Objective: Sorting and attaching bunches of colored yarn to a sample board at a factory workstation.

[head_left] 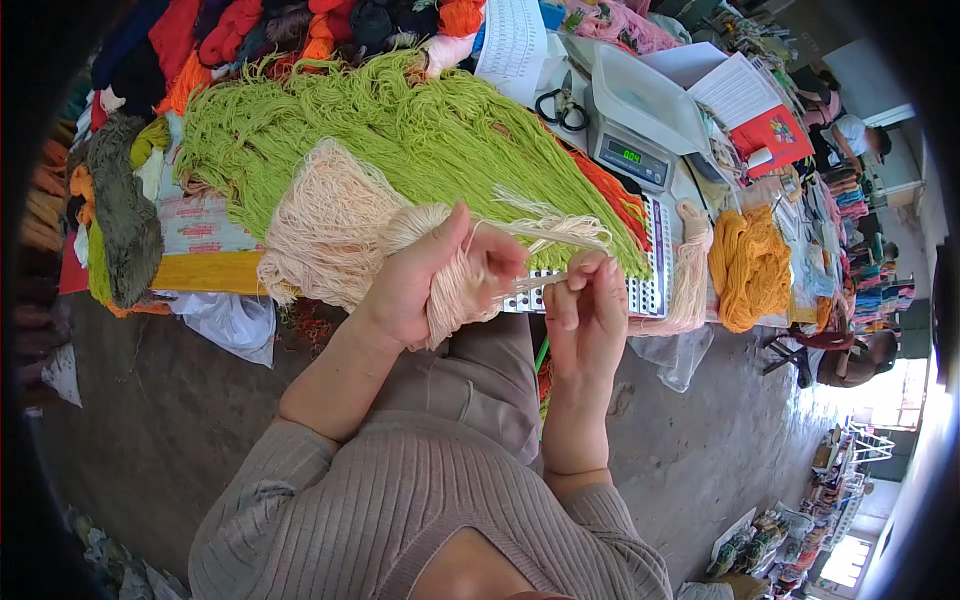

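Note:
My left hand (430,280) is closed around a bundle of pale peach yarn (462,300), which bulges out below the palm. More of the same yarn spreads over the table to the left as a loose peach heap (330,225). Thin strands run from the bundle across to my right hand (588,310), whose thumb and fingers pinch them. A looped end of the strands stands just above the right fingertips. Behind both hands lies a wide mass of lime green yarn (400,130).
Black-handled scissors (562,108) lie beside a digital scale (630,150) with a clear tray. To the right are a peach skein (690,265) and a mustard yarn bundle (748,265). A white plastic bag (228,322) hangs at the table's front edge. Other people are at the far right.

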A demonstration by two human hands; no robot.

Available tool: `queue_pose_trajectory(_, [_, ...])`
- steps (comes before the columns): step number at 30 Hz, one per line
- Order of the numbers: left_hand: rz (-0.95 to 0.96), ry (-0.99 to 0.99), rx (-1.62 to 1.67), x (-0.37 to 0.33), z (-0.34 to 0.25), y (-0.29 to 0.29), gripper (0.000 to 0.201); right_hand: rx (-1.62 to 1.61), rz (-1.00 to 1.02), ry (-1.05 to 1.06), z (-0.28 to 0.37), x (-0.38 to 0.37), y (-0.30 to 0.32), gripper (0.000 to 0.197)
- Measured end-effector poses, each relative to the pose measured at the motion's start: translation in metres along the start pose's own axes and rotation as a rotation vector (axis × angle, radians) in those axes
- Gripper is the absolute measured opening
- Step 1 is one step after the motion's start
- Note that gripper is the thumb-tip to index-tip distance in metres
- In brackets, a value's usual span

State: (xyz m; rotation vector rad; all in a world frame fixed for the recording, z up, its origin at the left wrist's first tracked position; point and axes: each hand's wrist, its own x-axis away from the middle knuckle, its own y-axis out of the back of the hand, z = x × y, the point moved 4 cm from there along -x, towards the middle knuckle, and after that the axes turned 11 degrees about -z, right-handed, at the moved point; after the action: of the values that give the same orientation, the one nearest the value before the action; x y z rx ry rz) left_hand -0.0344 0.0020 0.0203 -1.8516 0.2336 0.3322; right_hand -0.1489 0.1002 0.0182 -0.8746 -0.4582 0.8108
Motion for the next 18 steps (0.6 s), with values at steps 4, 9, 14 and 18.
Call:
queue_pose_trajectory(4, [-0.609,-0.306,-0.367,0.003,0.002,0.002,0.051,0.711,-0.057,0.052,-0.011,0.012,-0.020,0.013])
queue_pose_trajectory(9, [-0.657,-0.263,-0.623,0.005,0.009,-0.001,0.048,0.873,0.037,0.187,-0.030,0.015,-0.037,0.007])
queue_pose_trajectory(14, [-0.664,-0.211,-0.505,0.006,0.006,0.000,0.047,0.744,0.054,0.114,-0.031,0.014,-0.034,0.009])
queue_pose_trajectory(18, [-0.697,-0.122,-0.303,0.008,0.003,-0.001,0.046,0.676,0.060,0.041,-0.028,0.014,-0.034,0.006])
